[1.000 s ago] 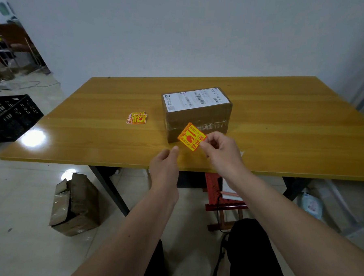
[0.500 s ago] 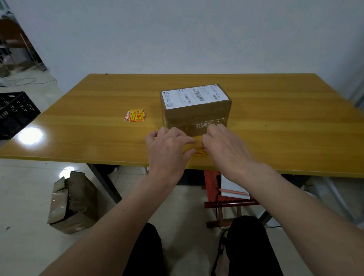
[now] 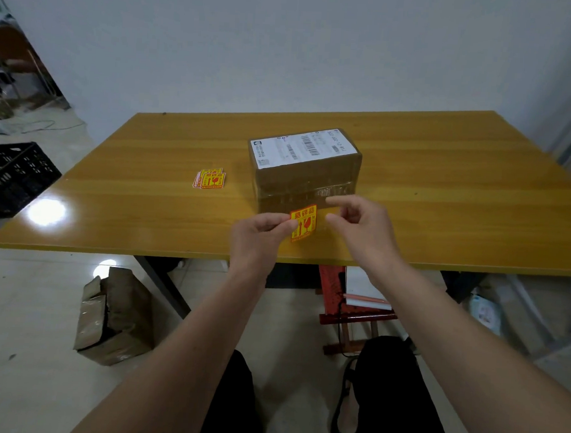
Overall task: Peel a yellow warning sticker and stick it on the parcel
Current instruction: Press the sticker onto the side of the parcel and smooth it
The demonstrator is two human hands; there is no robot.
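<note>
The yellow warning sticker point(image 3: 303, 222) is pinched at its left edge by the left hand point(image 3: 260, 235), thumb and forefinger closed on it, the sheet held upright and facing the camera in front of the near side of the parcel point(image 3: 304, 171). Whether the sticker is already touching the cardboard or is held just clear of it cannot be told from this angle. Red print and a goblet mark are seen on its face.

Just to the right, the right hand point(image 3: 359, 227) is held loose and empty, forefinger and thumb spread apart, the forefinger tip raised near the parcel's taped seam, the thumb close beside the sticker's right edge but not clearly in contact.

The parcel is set on the wooden table point(image 3: 444, 198), roughly at its middle, brown and wrapped in clear tape, with a white shipping label point(image 3: 301, 147) spread over its top. To the left, well apart from the box, a small stack of spare stickers point(image 3: 210, 179) is laid flat on the tabletop.

Beyond the table edge, a crumpled cardboard box point(image 3: 115, 316) is seen on the tiled floor at the left, a black plastic crate point(image 3: 11, 175) further left, and a red stool point(image 3: 349, 305) under the table.
</note>
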